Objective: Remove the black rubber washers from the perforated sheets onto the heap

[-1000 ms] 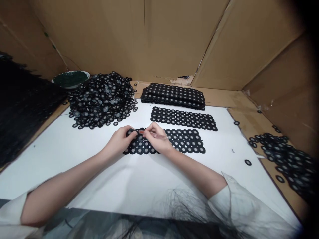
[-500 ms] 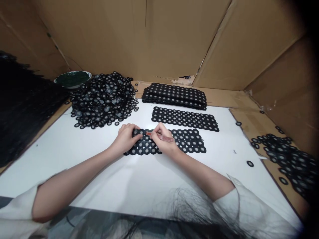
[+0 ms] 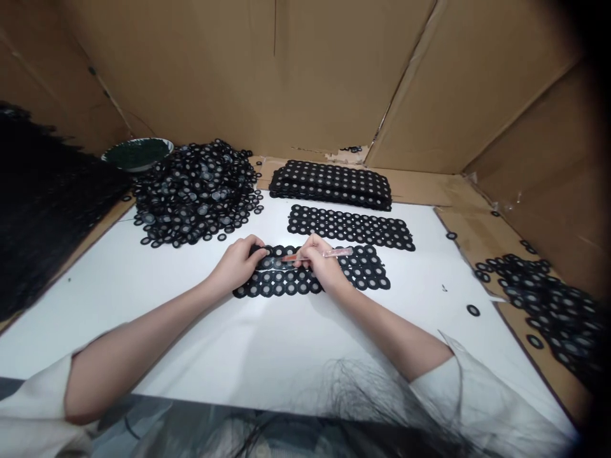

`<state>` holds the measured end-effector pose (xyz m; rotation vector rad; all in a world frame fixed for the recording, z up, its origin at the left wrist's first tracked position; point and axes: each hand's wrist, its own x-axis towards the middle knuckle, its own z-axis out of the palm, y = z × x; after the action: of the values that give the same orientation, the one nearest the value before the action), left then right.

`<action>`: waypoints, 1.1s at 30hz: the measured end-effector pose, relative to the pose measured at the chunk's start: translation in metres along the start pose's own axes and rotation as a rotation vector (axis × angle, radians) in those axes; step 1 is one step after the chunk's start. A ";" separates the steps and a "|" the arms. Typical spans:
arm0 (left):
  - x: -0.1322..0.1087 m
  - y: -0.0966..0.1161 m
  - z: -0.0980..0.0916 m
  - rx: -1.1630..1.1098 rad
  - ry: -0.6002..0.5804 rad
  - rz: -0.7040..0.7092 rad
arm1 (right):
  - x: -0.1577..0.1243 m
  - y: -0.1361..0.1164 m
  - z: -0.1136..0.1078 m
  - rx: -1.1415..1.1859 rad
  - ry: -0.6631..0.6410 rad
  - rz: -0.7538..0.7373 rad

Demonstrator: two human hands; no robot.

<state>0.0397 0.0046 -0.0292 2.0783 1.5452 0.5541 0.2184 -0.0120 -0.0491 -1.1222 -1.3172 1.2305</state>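
Note:
A sheet of joined black rings with grey centres point(image 3: 279, 289) lies on the white board before me. My left hand point(image 3: 238, 264) grips its upper left end, thumb on top and fingers curled round the edge. My right hand point(image 3: 321, 262) pinches a slim pen-like tool point(image 3: 340, 252) with a reddish front part and a clear pinkish back end. The front of the tool lies over the sheet's upper rows, close to my left thumb. Between the upper and lower rows a white gap shows on the left part. The tool's very tip is too small to make out.
A second ring sheet point(image 3: 351, 228) lies just beyond, with a stack of sheets point(image 3: 331, 184) behind it. A heap of loose black rings point(image 3: 195, 194) and a bowl point(image 3: 138, 154) stand back left. More rings point(image 3: 544, 292) lie at right. Cardboard walls point(image 3: 324, 83) surround the board.
My right hand has turned and shifted slightly right, and the tool now lies flatter with its back end showing. My left thumb has drawn back a little, and a gap between the rows shows more.

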 end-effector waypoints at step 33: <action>-0.020 0.016 -0.016 0.042 -0.084 0.079 | -0.028 0.002 0.013 -0.134 -0.180 -0.046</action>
<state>0.0371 -0.0161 -0.0071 2.1736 1.4444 0.4595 0.2081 -0.0408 -0.0526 -1.0872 -1.5733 1.2470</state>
